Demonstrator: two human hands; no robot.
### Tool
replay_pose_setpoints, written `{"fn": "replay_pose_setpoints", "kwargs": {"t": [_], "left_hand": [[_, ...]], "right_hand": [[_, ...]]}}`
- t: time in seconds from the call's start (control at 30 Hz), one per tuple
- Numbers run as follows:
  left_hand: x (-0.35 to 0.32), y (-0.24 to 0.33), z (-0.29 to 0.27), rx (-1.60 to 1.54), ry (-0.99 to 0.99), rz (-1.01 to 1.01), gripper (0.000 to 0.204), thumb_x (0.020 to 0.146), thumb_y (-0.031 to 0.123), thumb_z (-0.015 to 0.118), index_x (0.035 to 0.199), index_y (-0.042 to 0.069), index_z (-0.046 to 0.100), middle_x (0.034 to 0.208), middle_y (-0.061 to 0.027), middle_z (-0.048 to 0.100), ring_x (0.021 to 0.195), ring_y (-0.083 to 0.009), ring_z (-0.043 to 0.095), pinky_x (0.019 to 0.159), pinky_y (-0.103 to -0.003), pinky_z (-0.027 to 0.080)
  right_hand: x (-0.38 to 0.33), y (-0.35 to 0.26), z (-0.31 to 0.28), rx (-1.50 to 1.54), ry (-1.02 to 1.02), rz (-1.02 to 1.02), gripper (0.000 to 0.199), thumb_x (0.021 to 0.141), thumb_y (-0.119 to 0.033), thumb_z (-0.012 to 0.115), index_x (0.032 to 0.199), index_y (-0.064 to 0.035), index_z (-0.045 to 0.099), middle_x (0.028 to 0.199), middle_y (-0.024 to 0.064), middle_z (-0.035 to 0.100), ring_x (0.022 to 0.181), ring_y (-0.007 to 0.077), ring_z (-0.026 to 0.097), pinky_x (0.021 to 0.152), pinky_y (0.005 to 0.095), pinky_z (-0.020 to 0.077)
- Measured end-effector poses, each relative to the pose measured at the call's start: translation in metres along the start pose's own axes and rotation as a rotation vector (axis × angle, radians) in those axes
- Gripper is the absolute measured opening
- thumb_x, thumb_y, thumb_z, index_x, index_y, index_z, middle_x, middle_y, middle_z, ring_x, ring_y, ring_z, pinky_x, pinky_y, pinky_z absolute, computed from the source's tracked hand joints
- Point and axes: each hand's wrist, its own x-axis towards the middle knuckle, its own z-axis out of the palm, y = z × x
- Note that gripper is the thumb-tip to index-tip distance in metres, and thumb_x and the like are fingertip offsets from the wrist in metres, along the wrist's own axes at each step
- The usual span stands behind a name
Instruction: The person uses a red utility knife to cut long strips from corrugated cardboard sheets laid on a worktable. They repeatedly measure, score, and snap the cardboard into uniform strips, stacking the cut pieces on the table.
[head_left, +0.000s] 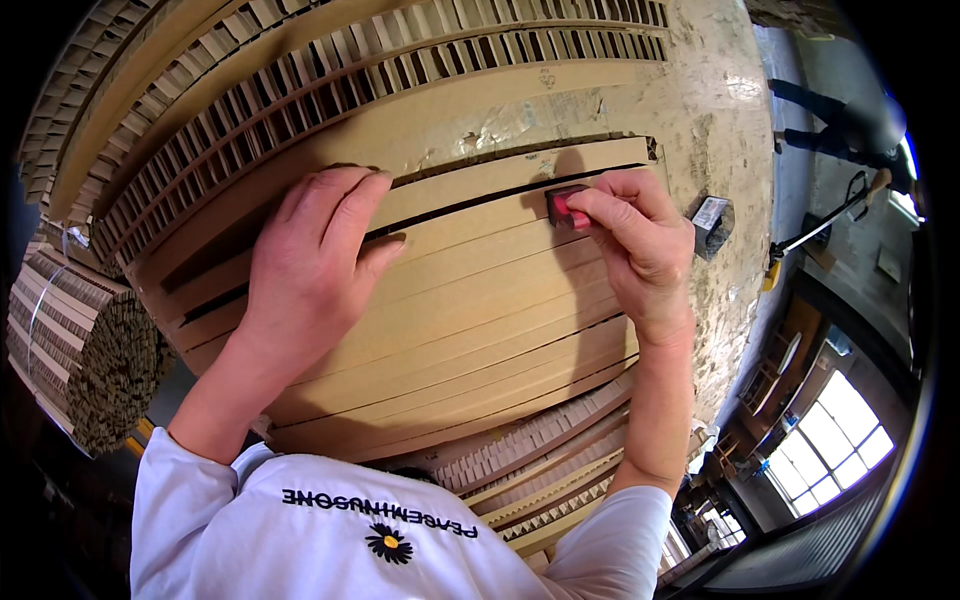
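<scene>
My right hand (635, 225) pinches a small red-and-black hand stamp (568, 207) between thumb and fingers. The stamp is over the right end of a row of long, flat brown cardboard strips (470, 310), close to a dark gap; whether it touches the board is hard to tell. My left hand (320, 250) spans the farthest strip of the row (480, 185), fingers over its far edge and thumb at its near edge beside the gap. On the worn table right of my right hand sits a small dark box with a pale label (712, 225).
Honeycomb-edged cardboard strips (400, 65) stand along the far side, more (550, 440) near my body. A strapped cardboard bundle (85, 350) is at left. Beyond the right table edge (745, 130), a person (850, 125) stands near a long-handled yellow tool (800, 240).
</scene>
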Motion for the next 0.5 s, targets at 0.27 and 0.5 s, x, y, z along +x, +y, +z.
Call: {"fn": "replay_pose_setpoints", "kwargs": {"t": [0.27, 0.5], "left_hand": [[0.0, -0.005, 0.002, 0.016, 0.002, 0.074, 0.058, 0.071, 0.007, 0.083, 0.125, 0.0, 0.062, 0.118, -0.0148, 0.063, 0.105, -0.0359, 0.062, 0.09, -0.044, 0.053], [-0.001, -0.014, 0.008, -0.005, 0.025, 0.143, 0.058, 0.073, 0.005, 0.083, 0.127, -0.002, 0.062, 0.12, -0.0166, 0.063, 0.106, -0.0369, 0.062, 0.09, -0.045, 0.053]], "right_hand": [[0.003, 0.0, -0.003, -0.055, -0.088, 0.003, 0.034, 0.077, 0.019, 0.07, 0.104, -0.0019, 0.077, 0.094, 0.0062, 0.066, 0.082, 0.016, 0.069, 0.073, 0.025, 0.0576], [0.006, 0.003, -0.001, -0.061, -0.047, -0.029, 0.025, 0.077, -0.002, 0.084, 0.099, -0.0096, 0.076, 0.093, 0.0038, 0.069, 0.076, 0.0195, 0.07, 0.063, 0.0284, 0.0558]]}}
